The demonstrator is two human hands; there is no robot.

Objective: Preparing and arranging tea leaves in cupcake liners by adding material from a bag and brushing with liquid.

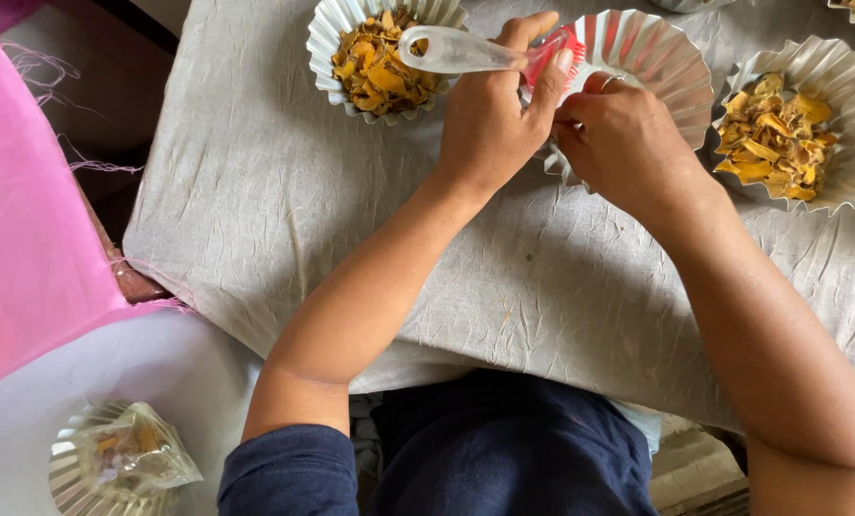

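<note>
clear plastic-wrapped foil cup, bottom left

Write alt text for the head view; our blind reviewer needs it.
Left hand holds a clear-handled red brush and right hand works beside it over an empty fluted foil cup, between two foil cups of yellow flakes on a grey cloth.

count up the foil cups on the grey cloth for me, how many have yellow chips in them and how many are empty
Fluted silver foil cups filled with yellow-orange dried chips: 2
Empty fluted silver foil cup behind the hands: 1
Total in full view: 3
Two more cups are cut off at the top edge; their fill cannot be judged.
</note>
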